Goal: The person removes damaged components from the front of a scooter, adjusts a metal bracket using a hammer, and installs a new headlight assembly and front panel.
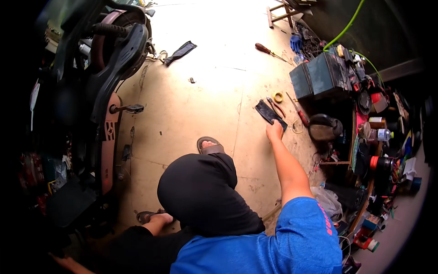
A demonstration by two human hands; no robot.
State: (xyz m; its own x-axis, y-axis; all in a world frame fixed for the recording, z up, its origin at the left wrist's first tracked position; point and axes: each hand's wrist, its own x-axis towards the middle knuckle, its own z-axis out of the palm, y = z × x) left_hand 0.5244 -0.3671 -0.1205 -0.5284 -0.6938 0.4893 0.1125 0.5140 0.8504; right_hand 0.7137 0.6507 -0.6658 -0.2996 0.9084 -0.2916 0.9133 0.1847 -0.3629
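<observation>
With my right arm stretched forward, my right hand point(274, 131) grips the near end of a flat black sleeve-like piece point(263, 109) on the floor. Its fingers look closed on that end, partly hidden from above. Right beside the piece lie pliers point(278, 108) with dark red handles. A yellow tape roll point(278, 97) sits just beyond them, and a red-handled screwdriver point(302, 116) lies to their right. At the dark lower left edge, part of my left hand point(60, 260) shows low by the two-wheeler; its fingers cannot be made out.
A two-wheeler point(106, 137) with a pedal stands along the left. Another black strip point(180, 53) and a brown-handled screwdriver point(270, 51) lie farther off. To the right are a dark box point(319, 75), a dark kettle-like container point(325, 128) and cluttered shelves with bottles point(383, 134).
</observation>
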